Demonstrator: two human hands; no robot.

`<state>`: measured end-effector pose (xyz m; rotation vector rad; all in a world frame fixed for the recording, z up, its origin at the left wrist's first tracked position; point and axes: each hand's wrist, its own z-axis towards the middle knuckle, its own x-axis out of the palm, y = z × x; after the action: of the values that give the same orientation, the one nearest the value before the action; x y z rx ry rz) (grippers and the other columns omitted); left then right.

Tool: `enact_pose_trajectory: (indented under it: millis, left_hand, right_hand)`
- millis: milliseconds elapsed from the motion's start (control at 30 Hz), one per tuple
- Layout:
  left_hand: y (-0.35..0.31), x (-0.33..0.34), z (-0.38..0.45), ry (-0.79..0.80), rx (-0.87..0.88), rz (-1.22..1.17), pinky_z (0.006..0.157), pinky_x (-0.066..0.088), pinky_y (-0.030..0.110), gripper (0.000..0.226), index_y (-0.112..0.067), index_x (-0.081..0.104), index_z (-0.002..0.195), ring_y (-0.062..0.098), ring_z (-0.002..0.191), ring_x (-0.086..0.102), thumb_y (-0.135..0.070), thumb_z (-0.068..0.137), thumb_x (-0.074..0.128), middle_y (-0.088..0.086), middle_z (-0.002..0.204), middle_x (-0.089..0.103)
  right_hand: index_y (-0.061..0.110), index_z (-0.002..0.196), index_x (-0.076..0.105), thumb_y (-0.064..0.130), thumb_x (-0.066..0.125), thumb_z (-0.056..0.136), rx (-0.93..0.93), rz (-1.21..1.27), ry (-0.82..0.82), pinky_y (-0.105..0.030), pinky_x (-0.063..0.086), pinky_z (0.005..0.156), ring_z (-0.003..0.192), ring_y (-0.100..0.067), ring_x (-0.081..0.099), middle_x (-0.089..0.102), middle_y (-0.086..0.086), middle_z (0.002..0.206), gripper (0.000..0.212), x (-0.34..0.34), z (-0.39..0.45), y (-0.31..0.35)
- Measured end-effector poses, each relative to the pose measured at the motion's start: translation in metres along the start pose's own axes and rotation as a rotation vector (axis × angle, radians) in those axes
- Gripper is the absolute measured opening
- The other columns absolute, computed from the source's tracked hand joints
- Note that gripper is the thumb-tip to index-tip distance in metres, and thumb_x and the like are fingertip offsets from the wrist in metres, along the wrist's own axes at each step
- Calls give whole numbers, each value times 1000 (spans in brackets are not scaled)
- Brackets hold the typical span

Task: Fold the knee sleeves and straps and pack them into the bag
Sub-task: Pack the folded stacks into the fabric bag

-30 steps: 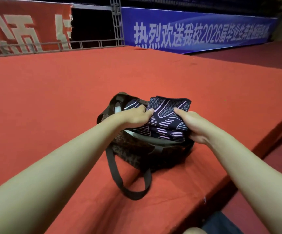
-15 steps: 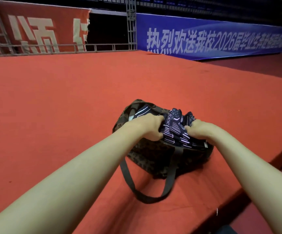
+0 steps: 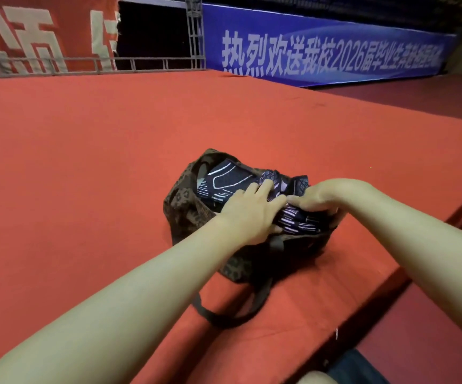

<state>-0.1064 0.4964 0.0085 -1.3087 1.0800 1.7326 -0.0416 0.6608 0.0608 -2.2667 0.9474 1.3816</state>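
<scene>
A brown patterned bag [image 3: 184, 202] stands open on the red carpeted platform [image 3: 85, 176]. Inside lie folded knee sleeves, dark navy with white and pink lines: one [image 3: 224, 177] at the far left of the opening, another [image 3: 299, 221] bunched at the near right. My left hand [image 3: 252, 210] lies flat on the sleeves with its fingers stretched out, pressing down. My right hand [image 3: 322, 195] is curled over the right-hand sleeve at the bag's right rim, fingers tucked down into the opening. The bag's dark handle loop [image 3: 224, 317] hangs toward me.
The platform edge [image 3: 390, 286] runs diagonally at the right, with a lower dark red floor [image 3: 432, 328] beyond it. A metal rail [image 3: 85, 62], a red banner and a blue banner [image 3: 335, 54] line the far side.
The folded sleeve, held above the opening by both hands, has gone down into the bag. My left hand has flattened on top of it, and my right hand has sunk to the rim.
</scene>
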Motion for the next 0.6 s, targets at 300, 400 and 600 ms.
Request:
enact_pose_trajectory:
  millis: [300, 400, 600]
  left_hand:
    - [-10, -4, 17, -17, 4, 10, 89, 49, 44, 68, -19, 38, 144, 32, 118, 52, -23, 88, 77, 9, 137, 39]
    - [-10, -8, 19, -11, 66, -14, 73, 43, 42, 56, -14, 42, 139, 36, 104, 62, -19, 92, 71, 11, 130, 43]
    - [0, -22, 8, 95, 151, -90, 72, 40, 43, 42, -16, 50, 128, 41, 89, 62, -21, 91, 69, 11, 125, 45]
  right_hand:
    - [2, 131, 62, 26, 40, 101, -17, -318, 5, -38, 61, 90, 103, -30, 70, 65, -16, 131, 45, -2, -5, -8]
    - [5, 103, 65, 17, 43, 99, -26, -450, -82, -36, 54, 82, 78, -26, 60, 65, -10, 101, 25, 0, -13, 0]
    - [18, 128, 63, 11, 57, 98, -56, -593, -331, -34, 44, 78, 115, -28, 66, 65, -2, 125, 32, 10, -2, 2]
